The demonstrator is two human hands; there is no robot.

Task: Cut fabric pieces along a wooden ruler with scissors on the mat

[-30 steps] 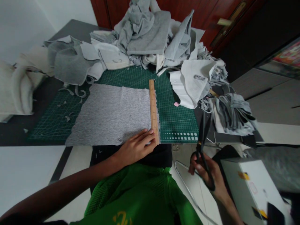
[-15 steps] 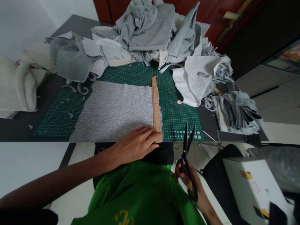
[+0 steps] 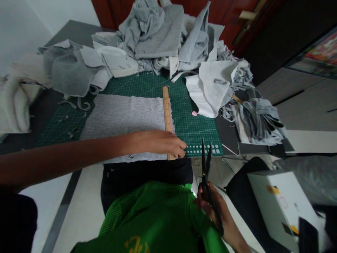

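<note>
A heathered grey cloth (image 3: 129, 112) lies spread on the green cutting mat (image 3: 195, 130). Along its right side rests a wooden ruler (image 3: 166, 105), with a narrow, wavy strip of cloth showing beyond it. My left hand (image 3: 170, 143) reaches across the cloth and over the ruler's near end. Its fingers are bent together at the cloth's right edge; what lies between them is hidden. Below the table edge, my right hand (image 3: 214, 207) grips black scissors (image 3: 206, 167) by the handles. Their blades point away from me, slightly apart.
Grey and white cloths (image 3: 160, 35) are heaped along the back. White fabric (image 3: 216, 84) overlaps the mat's right side, near folded grey strips (image 3: 260, 121). Cream cloth (image 3: 15, 102) lies at left. A white box (image 3: 279, 200) stands on a black chair (image 3: 244, 196).
My left hand has shifted from lying on the ruler's near end to bending over its right side. The scissors stay in my right hand, their blades slightly closer together. The view has shifted somewhat.
</note>
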